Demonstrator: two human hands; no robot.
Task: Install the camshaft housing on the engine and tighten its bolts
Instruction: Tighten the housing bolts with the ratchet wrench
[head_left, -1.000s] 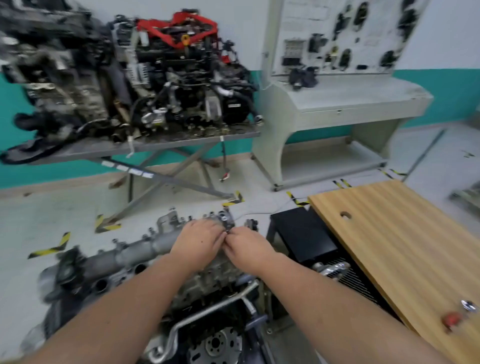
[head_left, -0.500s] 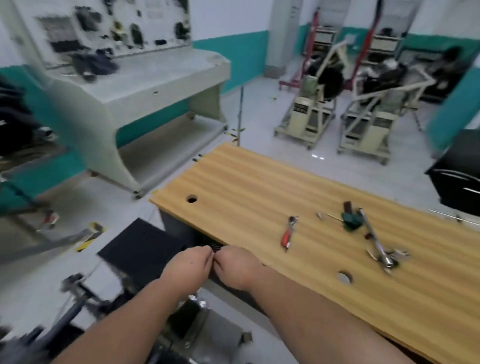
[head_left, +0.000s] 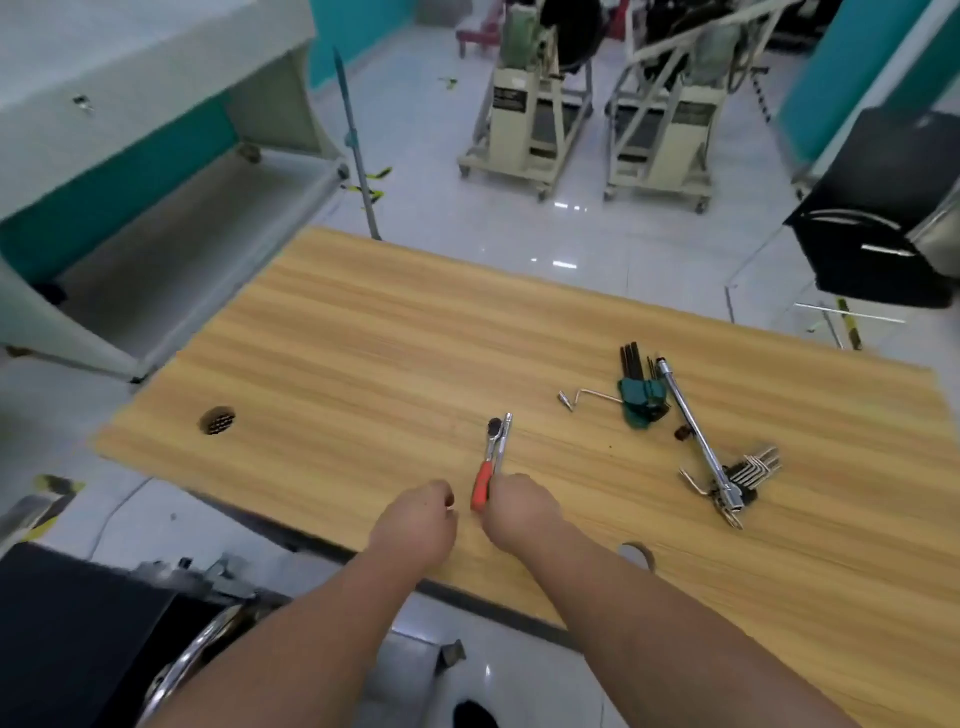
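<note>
Two hands hover over the near edge of the wooden tabletop (head_left: 363, 332), well away from the engine, which is out of view apart from some blurred metal at about 8 o'clock; the camshaft housing and its bolts cannot be seen. The left hand (head_left: 415, 525) is loosely curled, and whether its grip holds a small part I cannot tell. The right hand (head_left: 522, 512) sits just beside the red handle of the ratchet wrench (head_left: 491, 462), fingers bent down toward it; its grip may be touching the handle, but it has not plainly closed around it.

The step in hand looks like fetching the ratchet for the bolts. To do it well, the right hand should wrap the red handle fully rather than pinch its end, and lift straight up so that the chrome head, which points toward 12 o'clock, clears the wood. A thin chrome piece lies along the ratchet on its 3 o'clock side and could be dragged with it.

At 2 o'clock, well apart from the hands, lie a green hex key set (head_left: 641, 397), a long extension bar (head_left: 693, 436) and a fan of loose hex keys (head_left: 750, 467). The tabletop from 9 to 12 o'clock is bare wood save a cable hole (head_left: 217, 421). A second hole (head_left: 636, 553) lies near the front edge beside the right forearm. That front edge runs under both wrists, so swinging back toward 8 o'clock is open.
</note>
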